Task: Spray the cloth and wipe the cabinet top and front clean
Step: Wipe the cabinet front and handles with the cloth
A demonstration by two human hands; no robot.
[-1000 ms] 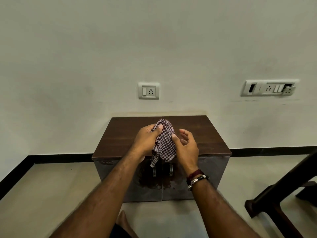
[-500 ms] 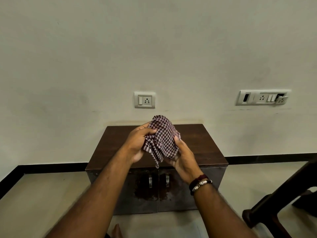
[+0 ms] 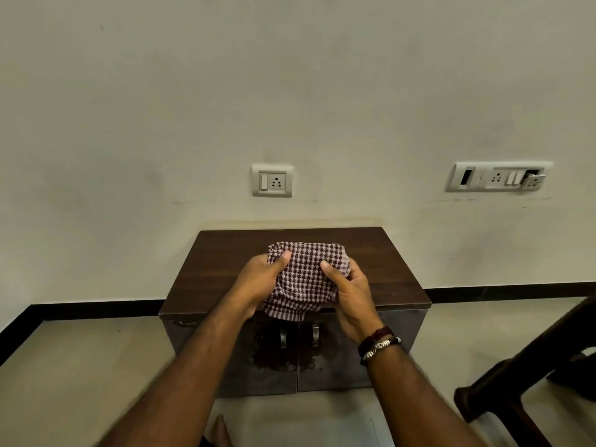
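Note:
A maroon-and-white checked cloth (image 3: 304, 279) is bunched between both hands above the front half of a low cabinet. My left hand (image 3: 261, 280) grips its left side with the thumb on top. My right hand (image 3: 350, 295), with bracelets at the wrist, grips its right side, thumb pressed into the fabric. The cabinet has a dark wooden top (image 3: 219, 269) and a grey two-door front (image 3: 400, 330) with two small metal handles and dark smudges around them. No spray bottle is in view.
The cabinet stands against a pale wall with a single socket plate (image 3: 272, 180) above it and a wider switch panel (image 3: 498, 176) to the right. Dark wooden furniture (image 3: 529, 375) stands on the floor at right. A bare foot (image 3: 219, 430) shows at the bottom edge.
The cloth went from hanging in my left hand's pinch to being spread wider and held by both hands, lower and closer to the cabinet top. The view shifted slightly.

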